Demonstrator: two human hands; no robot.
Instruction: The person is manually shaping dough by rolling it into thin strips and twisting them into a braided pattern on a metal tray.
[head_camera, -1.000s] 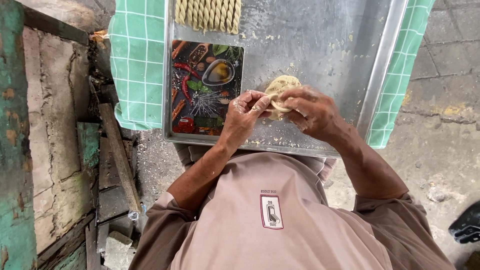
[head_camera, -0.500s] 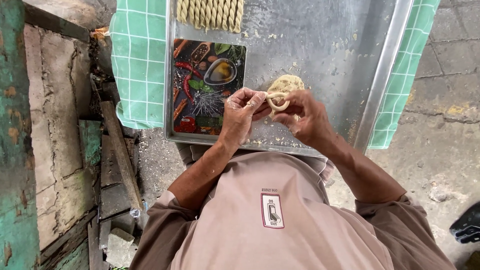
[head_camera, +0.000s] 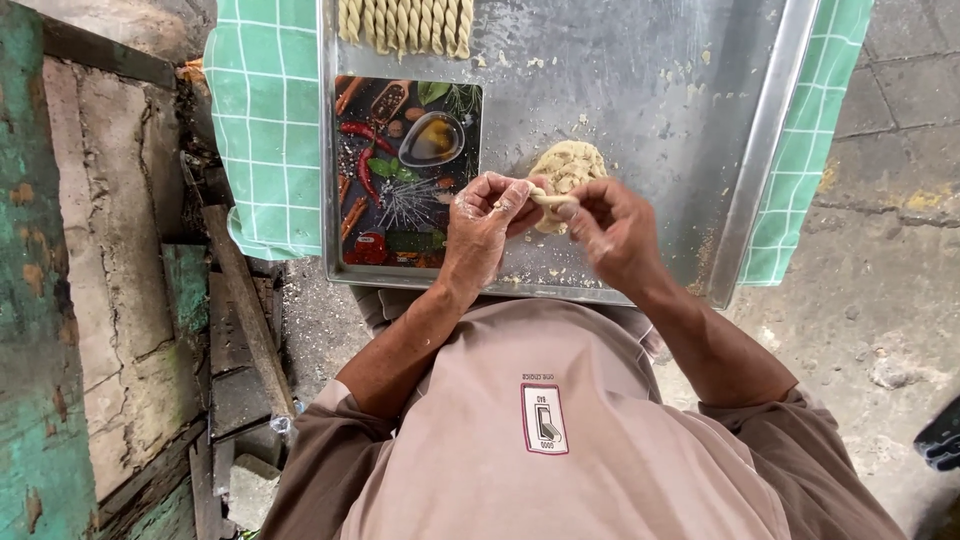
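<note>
A lump of pale yellow dough (head_camera: 568, 168) lies on a large metal tray (head_camera: 660, 90). My left hand (head_camera: 487, 228) and my right hand (head_camera: 612, 232) are just in front of the lump, floury, each pinching an end of a short dough piece (head_camera: 546, 199) stretched between them. A dark cutting board printed with spices (head_camera: 405, 170) lies on the tray, to the left of my left hand. A row of twisted dough sticks (head_camera: 405, 24) lies at the tray's far edge.
The tray rests on a green checked cloth (head_camera: 265, 120) that hangs off both sides. Cracked concrete, wooden planks (head_camera: 245, 310) and a green painted wall (head_camera: 30, 300) are at the left. Grey pavement (head_camera: 880, 300) is at the right.
My hands have pulled away from the dough lump toward me, and a small piece of dough is now stretched between my fingertips.
</note>
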